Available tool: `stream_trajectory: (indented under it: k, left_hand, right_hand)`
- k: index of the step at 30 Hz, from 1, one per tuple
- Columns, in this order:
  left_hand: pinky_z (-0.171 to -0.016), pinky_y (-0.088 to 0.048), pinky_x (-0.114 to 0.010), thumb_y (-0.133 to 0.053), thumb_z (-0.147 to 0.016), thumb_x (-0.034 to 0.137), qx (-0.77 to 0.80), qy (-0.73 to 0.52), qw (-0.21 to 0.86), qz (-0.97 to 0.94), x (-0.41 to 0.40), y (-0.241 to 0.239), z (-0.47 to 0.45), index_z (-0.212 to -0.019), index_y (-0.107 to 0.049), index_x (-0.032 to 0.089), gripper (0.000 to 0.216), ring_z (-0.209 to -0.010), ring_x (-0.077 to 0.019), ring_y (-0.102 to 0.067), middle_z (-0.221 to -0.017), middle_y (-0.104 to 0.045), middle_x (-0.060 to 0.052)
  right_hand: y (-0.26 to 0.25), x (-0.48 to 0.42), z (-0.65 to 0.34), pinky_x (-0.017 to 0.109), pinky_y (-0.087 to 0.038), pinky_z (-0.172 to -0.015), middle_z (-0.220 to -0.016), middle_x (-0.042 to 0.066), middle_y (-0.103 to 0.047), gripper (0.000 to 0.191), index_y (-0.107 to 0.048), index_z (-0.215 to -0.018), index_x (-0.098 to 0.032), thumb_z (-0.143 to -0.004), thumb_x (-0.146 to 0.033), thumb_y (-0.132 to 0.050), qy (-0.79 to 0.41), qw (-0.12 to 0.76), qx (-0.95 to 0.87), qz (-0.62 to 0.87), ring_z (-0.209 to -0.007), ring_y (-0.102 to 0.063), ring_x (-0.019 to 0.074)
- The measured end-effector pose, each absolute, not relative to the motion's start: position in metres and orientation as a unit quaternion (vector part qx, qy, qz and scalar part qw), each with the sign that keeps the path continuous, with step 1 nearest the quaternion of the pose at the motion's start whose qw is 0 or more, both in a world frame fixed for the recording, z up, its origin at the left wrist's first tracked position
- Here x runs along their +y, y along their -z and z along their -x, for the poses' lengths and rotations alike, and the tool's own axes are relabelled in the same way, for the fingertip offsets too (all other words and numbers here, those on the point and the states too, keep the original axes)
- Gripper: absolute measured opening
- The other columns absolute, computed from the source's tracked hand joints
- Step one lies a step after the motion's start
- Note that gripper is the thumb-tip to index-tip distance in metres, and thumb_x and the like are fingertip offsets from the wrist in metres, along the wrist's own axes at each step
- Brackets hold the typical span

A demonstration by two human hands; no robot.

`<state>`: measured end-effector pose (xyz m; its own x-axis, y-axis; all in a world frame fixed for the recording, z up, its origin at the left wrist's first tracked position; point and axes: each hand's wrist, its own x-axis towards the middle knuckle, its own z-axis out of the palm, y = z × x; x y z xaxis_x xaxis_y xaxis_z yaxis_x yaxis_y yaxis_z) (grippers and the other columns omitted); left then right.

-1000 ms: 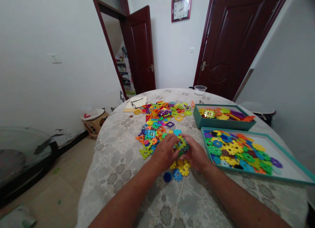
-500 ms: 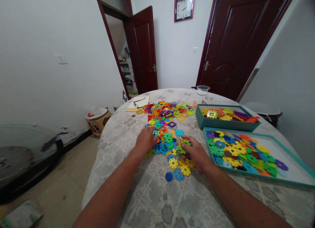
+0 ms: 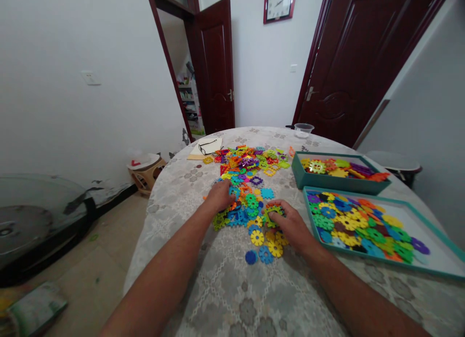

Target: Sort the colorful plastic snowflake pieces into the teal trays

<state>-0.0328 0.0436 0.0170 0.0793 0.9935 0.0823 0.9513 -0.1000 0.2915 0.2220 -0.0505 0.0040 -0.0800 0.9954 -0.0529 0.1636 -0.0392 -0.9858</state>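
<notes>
A heap of colourful plastic snowflake discs lies spread over the round table with a lace cloth. My left hand rests on the heap's left side, fingers curled over some discs; what it holds is hidden. My right hand is closed on a green joined cluster of discs at the heap's near edge. Loose yellow and blue discs lie just in front of my right hand.
Two teal trays stand to the right: a near one half filled with discs, a far one with more. Glasses on a pad and a clear cup sit at the far side. A stool stands by the wall.
My left hand has let go of the cluster and moved left and away onto the heap. My right hand stays on the green cluster. The view has shifted slightly.
</notes>
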Motion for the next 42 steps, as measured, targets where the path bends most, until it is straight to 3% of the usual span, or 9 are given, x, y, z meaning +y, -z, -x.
stream_trajectory:
  k: [6,10,16,23,28,31,34,36,42]
  left_hand:
    - [-0.072,-0.046,-0.025,-0.057,-0.092,0.031,0.636,-0.232,0.122,-0.726,0.021,-0.025,0.038,-0.099,-0.058,0.021,0.012,-0.08,-0.0146,-0.062,-0.087,-0.066,0.001]
    - [-0.061,-0.045,-0.025,-0.056,-0.093,0.042,0.579,-0.339,0.27,-0.691,-0.009,-0.027,0.027,-0.094,-0.055,0.022,0.02,-0.064,-0.0133,-0.06,-0.074,-0.06,0.005]
    - [-0.058,-0.048,-0.027,-0.05,-0.097,0.048,0.526,-0.284,0.402,-0.693,-0.049,-0.022,-0.001,-0.105,-0.052,0.024,0.026,-0.061,-0.017,-0.065,-0.071,-0.064,0.004]
    - [-0.074,-0.054,-0.03,-0.044,-0.099,0.05,0.475,-0.267,0.351,-0.762,-0.06,-0.039,-0.003,-0.108,-0.063,0.025,0.032,-0.082,-0.0214,-0.07,-0.093,-0.074,-0.003]
    - [-0.085,-0.055,-0.035,-0.052,-0.093,0.055,0.526,-0.244,0.272,-0.768,-0.06,-0.051,0.028,-0.111,-0.067,0.029,0.035,-0.092,-0.0249,-0.071,-0.102,-0.076,-0.003]
    - [-0.082,-0.057,-0.035,-0.057,-0.087,0.058,0.555,-0.23,0.256,-0.758,-0.059,-0.048,0.049,-0.111,-0.068,0.03,0.038,-0.09,-0.0257,-0.071,-0.099,-0.076,-0.003]
    - [-0.079,-0.058,-0.036,-0.062,-0.079,0.059,0.581,-0.233,0.25,-0.739,-0.056,-0.039,0.066,-0.109,-0.07,0.03,0.042,-0.09,-0.0273,-0.072,-0.103,-0.076,-0.004]
    - [-0.081,-0.06,-0.038,-0.065,-0.075,0.059,0.593,-0.242,0.243,-0.729,-0.054,-0.031,0.075,-0.112,-0.07,0.03,0.047,-0.092,-0.0287,-0.073,-0.11,-0.076,-0.005]
    - [-0.1,-0.057,-0.04,-0.064,-0.077,0.055,0.586,-0.216,0.208,-0.753,-0.049,-0.015,0.096,-0.124,-0.068,0.035,0.051,-0.114,-0.0311,-0.071,-0.127,-0.073,-0.003]
  right_hand:
    - [-0.005,-0.051,-0.223,0.03,-0.06,-0.062,-0.099,0.005,-0.071,0.038,-0.065,-0.115,-0.023,-0.082,-0.041,-0.063,-0.483,0.424,-0.56,0.522,-0.082,-0.07,0.0231]
    - [-0.017,-0.059,-0.22,0.03,-0.059,-0.069,-0.104,0.005,-0.071,0.034,-0.067,-0.113,-0.024,-0.083,-0.036,-0.061,-0.478,0.428,-0.583,0.498,-0.086,-0.069,0.0218]
    - [-0.019,-0.069,-0.21,0.033,-0.057,-0.082,-0.103,0.001,-0.069,0.032,-0.066,-0.114,-0.027,-0.083,-0.028,-0.062,-0.468,0.426,-0.623,0.459,-0.094,-0.066,0.0209]
    - [-0.029,-0.068,-0.216,0.025,-0.057,-0.057,-0.106,0.002,-0.064,0.051,-0.057,-0.137,-0.028,-0.086,-0.033,-0.061,-0.509,0.409,-0.603,0.458,-0.08,-0.066,0.0169]
    - [-0.065,-0.04,-0.275,0.021,-0.047,-0.05,-0.076,-0.003,-0.061,0.047,-0.063,-0.133,-0.024,-0.088,-0.04,-0.061,-0.384,0.437,-0.59,0.56,-0.054,-0.057,0.0114]
    - [-0.086,-0.005,-0.335,0.024,-0.048,-0.055,-0.074,-0.002,-0.064,0.049,-0.066,-0.131,-0.021,-0.085,-0.04,-0.064,-0.259,0.467,-0.566,0.628,-0.054,-0.056,0.0129]
    - [-0.102,0.033,-0.397,0.029,-0.052,-0.07,-0.097,0.007,-0.072,0.047,-0.067,-0.128,-0.017,-0.083,-0.033,-0.066,-0.115,0.467,-0.506,0.716,-0.068,-0.063,0.0164]
    - [-0.109,0.053,-0.429,0.031,-0.052,-0.077,-0.105,0.013,-0.073,0.05,-0.065,-0.131,-0.013,-0.083,-0.026,-0.066,-0.102,0.453,-0.464,0.754,-0.078,-0.067,0.0192]
    - [-0.102,0.071,-0.471,0.032,-0.052,-0.059,-0.07,0.011,-0.071,0.056,-0.059,-0.137,-0.003,-0.083,-0.018,-0.064,-0.159,0.436,-0.416,0.782,-0.057,-0.065,0.021]
